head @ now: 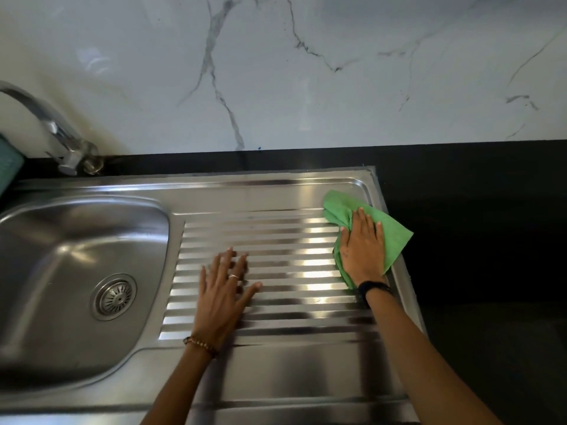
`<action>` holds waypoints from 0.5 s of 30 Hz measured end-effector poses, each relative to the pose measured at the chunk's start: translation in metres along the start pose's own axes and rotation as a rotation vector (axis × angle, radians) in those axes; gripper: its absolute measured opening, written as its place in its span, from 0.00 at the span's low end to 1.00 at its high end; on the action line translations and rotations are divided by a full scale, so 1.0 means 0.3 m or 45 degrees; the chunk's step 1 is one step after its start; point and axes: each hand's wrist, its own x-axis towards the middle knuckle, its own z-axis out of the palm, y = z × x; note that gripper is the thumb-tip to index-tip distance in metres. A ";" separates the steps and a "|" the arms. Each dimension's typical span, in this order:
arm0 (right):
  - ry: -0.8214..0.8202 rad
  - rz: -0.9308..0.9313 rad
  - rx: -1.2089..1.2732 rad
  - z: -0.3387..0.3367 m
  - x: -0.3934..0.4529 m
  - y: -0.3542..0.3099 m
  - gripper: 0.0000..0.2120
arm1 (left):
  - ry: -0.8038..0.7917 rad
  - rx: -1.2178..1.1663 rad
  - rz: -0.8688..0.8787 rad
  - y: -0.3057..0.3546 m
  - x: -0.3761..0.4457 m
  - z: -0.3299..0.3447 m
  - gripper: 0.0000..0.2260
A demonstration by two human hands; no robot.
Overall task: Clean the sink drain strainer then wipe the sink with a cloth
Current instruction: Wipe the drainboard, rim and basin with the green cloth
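A steel sink [40, 357] fills the left, with the round drain strainer [113, 297] seated in the basin floor. Its ridged drainboard [276, 240] stretches to the right. My right hand [363, 245] lies flat on a green cloth [394, 233] at the drainboard's far right edge, pressing it down with fingers spread. The cloth hangs partly over the black counter. My left hand [224, 289] rests palm down on the ridges near the basin, fingers apart, holding nothing. It wears a ring and a bead bracelet; the right wrist has a black band.
A chrome tap [58, 130] rises at the back left, over the basin. Something teal [9, 167] shows at the left edge. Black countertop [475, 228] runs behind and to the right of the sink, under a white marbled wall [306, 72].
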 end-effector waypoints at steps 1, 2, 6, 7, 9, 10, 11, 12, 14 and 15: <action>-0.004 0.031 -0.007 0.004 0.013 -0.015 0.23 | 0.016 0.017 -0.045 -0.046 -0.015 -0.020 0.43; -0.005 0.068 -0.002 0.006 0.024 -0.028 0.24 | 0.023 0.033 -0.092 -0.085 -0.027 -0.037 0.45; 0.000 0.131 0.054 0.027 0.027 -0.111 0.24 | 0.070 -0.027 -0.314 -0.200 -0.074 -0.069 0.47; 0.003 0.098 0.083 0.034 0.018 -0.142 0.24 | 0.088 -0.042 -0.346 -0.210 -0.080 -0.070 0.46; -0.005 -0.009 0.142 0.061 -0.010 -0.241 0.23 | 0.112 -0.066 -0.358 -0.227 -0.087 -0.075 0.46; -0.020 -0.063 0.159 0.079 -0.024 -0.300 0.23 | 0.111 -0.087 -0.349 -0.233 -0.089 -0.077 0.46; -0.038 -0.110 0.170 0.098 -0.037 -0.363 0.23 | 0.107 -0.115 -0.337 -0.238 -0.088 -0.079 0.45; -0.054 -0.151 0.177 0.116 -0.047 -0.422 0.23 | 0.104 -0.150 -0.322 -0.241 -0.086 -0.080 0.43; -0.085 -0.235 0.175 0.155 -0.062 -0.544 0.23 | 0.114 -0.249 -0.306 -0.264 -0.083 -0.083 0.40; -0.100 -0.276 0.171 0.175 -0.067 -0.603 0.23 | 0.114 -0.306 -0.298 -0.279 -0.081 -0.084 0.39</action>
